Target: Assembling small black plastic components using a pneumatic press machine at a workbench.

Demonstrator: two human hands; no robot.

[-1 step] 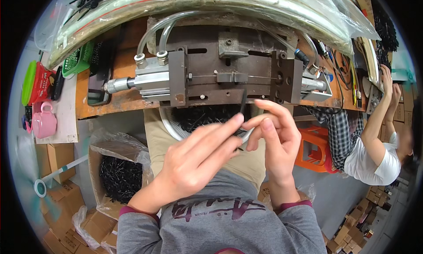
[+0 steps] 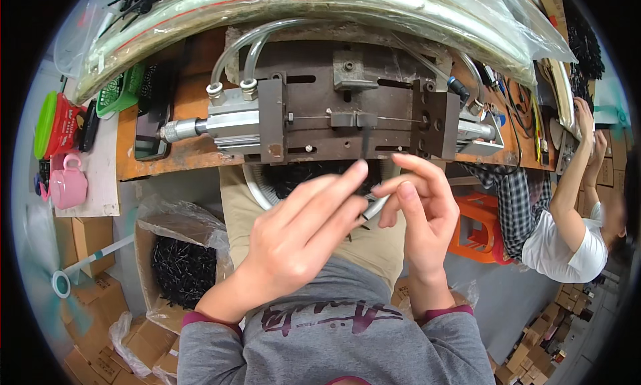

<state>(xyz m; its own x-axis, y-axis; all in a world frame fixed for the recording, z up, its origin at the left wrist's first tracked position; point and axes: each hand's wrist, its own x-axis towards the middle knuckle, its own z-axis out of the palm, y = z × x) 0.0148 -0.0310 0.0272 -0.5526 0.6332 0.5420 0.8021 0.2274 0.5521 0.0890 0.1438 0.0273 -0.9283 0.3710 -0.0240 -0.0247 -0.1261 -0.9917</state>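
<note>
My left hand (image 2: pixel 294 235) is closed, its fingers pressed together on a thin black strip (image 2: pixel 365 145) that stands up past the fingertips and is smeared by motion. The left thumb is hidden beneath the hand. Just to the right, my right hand (image 2: pixel 427 215) has its fingers bent and apart, its fingertips near those of the left. Small dark ends show below the left fingers. Under both hands, in my lap, sits a white round basin (image 2: pixel 260 188) holding many black pieces. Beyond them is a brown metal fixture (image 2: pixel 320 141) with a small grey block (image 2: pixel 352 120) on a thin rod.
Silver cylinders (image 2: pixel 234 121) with clear hoses flank the fixture. A long plastic-wrapped bundle (image 2: pixel 307 1) lies behind it. At left are a pink cup (image 2: pixel 68 183) and a carton (image 2: pixel 150 305) of black pieces. Right, a person (image 2: pixel 567 231) works near an orange stool (image 2: pixel 477 228).
The black strip has become more blurred and sits slightly left. My right hand has shifted a little to the right, and the view has moved slightly.
</note>
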